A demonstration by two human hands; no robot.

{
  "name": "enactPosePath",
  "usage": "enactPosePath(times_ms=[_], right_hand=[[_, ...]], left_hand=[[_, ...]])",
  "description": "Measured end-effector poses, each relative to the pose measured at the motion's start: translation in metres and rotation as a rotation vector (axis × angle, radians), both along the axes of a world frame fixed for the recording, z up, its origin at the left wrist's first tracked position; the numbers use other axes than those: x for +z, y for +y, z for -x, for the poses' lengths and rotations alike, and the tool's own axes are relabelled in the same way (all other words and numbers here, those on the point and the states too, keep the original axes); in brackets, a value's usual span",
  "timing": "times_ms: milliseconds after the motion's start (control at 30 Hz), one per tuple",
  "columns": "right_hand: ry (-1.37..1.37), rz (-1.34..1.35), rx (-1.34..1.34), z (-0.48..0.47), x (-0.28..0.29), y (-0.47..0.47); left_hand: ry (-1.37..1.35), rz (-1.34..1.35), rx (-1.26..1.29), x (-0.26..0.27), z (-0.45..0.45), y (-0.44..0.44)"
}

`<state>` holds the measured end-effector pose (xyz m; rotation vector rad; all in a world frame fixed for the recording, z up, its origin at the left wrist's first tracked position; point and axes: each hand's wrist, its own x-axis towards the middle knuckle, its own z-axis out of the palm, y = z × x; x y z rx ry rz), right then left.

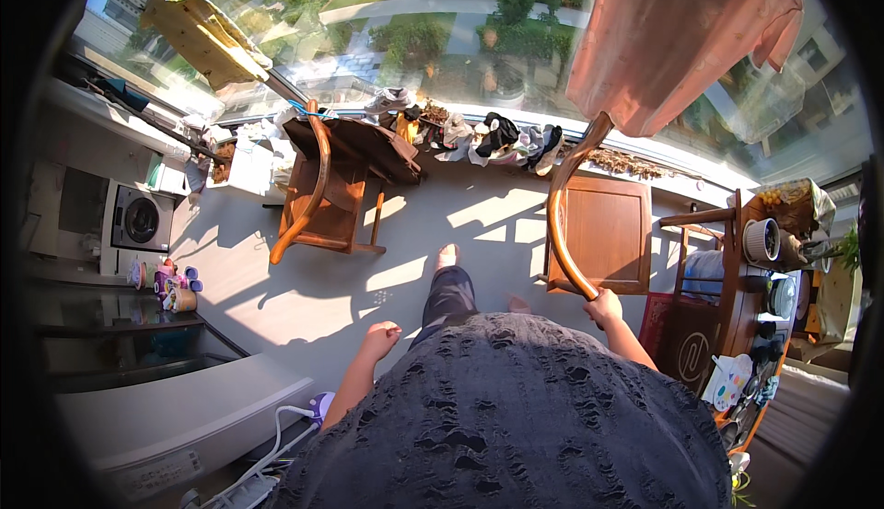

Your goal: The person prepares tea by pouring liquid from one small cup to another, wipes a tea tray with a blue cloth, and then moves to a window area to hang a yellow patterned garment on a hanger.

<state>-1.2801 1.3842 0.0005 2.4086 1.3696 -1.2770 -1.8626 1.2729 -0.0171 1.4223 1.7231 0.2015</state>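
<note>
My right hand point(605, 307) is closed around the near end of the curved armrest of a wooden chair point(604, 233), on my right. To the left, my left hand point(384, 338) hangs over the floor with its fingers curled; no object shows in it. A second wooden chair point(324, 212) stands ahead on the left, with a dark brown cloth or bag point(376, 144) over it and a blue tie at its top rail. A pink garment point(684, 39) hangs by the window, above the far end of the right chair.
Shoes and socks point(497, 137) line the window sill. At right, a wooden table point(739, 302) bears pots, cups and a paint palette point(731, 381). A washing machine point(141, 219) stands far left, near colourful toys point(173, 287). A white rack point(259, 467) is at lower left.
</note>
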Motion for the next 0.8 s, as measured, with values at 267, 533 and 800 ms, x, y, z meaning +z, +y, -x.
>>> enactPosePath(times_ms=[267, 533, 800], right_hand=[[-0.079, -0.062, -0.104, 0.036, -0.018, -0.034], [-0.317, 0.025, -0.294, 0.060, -0.046, -0.042], [-0.342, -0.228, -0.275, 0.090, -0.060, -0.017]], left_hand=[[-0.120, -0.064, 0.242, 0.025, 0.094, 0.204], [-0.048, -0.319, 0.370, 0.039, 0.189, 0.356], [-0.090, -0.325, 0.268, 0.026, 0.175, 0.409]])
